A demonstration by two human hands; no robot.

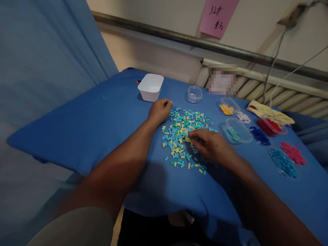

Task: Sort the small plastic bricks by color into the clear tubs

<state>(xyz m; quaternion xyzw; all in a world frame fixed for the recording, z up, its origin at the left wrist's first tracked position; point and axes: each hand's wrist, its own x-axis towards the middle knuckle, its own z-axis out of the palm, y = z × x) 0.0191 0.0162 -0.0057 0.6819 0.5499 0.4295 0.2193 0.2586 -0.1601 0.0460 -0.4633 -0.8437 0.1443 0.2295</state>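
A loose pile of small toy bricks (pixel 179 131), light blue, yellow and green, is spread on the blue cloth. At the pile's upper left edge is my left hand (pixel 160 111), its fingers curled closed; anything inside them is hidden. My right hand (pixel 208 143) reaches over the right side of the pile. Its thumb and forefinger are pinched at a yellow toy brick (pixel 188 139). The palm and other fingers hide some bricks beneath.
Beyond the pile stand a white tub (pixel 151 90) and a clear plastic container (pixel 194 94). To the right are a clear box with green bricks (pixel 239 131) and containers of orange (pixel 227 109), white, dark blue, red, pink and teal pieces (pixel 283 162). A yellow cloth (pixel 270 112) lies behind them.
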